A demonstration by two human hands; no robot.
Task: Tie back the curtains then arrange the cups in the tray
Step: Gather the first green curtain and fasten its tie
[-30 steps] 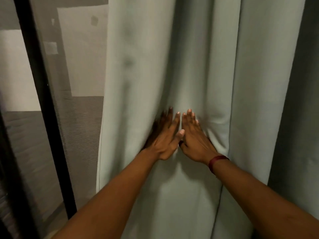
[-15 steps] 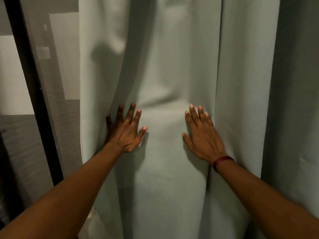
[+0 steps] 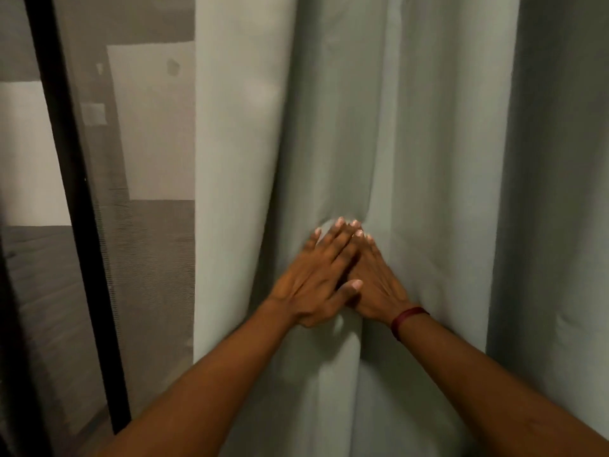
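Both hands are coming back together from the spread position of 0.5 seconds ago, pushing a fold of the curtain (image 3: 428,143) inward between them. That pale grey-green curtain is hanging in long vertical pleats, filling the view from its left edge rightward. At mid-height the left hand (image 3: 316,275) is lying partly over the right hand (image 3: 375,285), fingers of both nearly straight and flat against the cloth, gripping nothing. The cloth is looking smooth, matte and fairly heavy.

Flat palms are only pinching the gather, so I judge the 2 bunched pleats could be slipping loose once either hand reaches for a tie, and no tie-back is showing. Cups and tray are out of view. A dark red wristband (image 3: 408,319) is circling the right wrist. Left of the curtain's edge, a sheer mesh panel (image 3: 148,225) and a black frame bar (image 3: 75,192) are standing.
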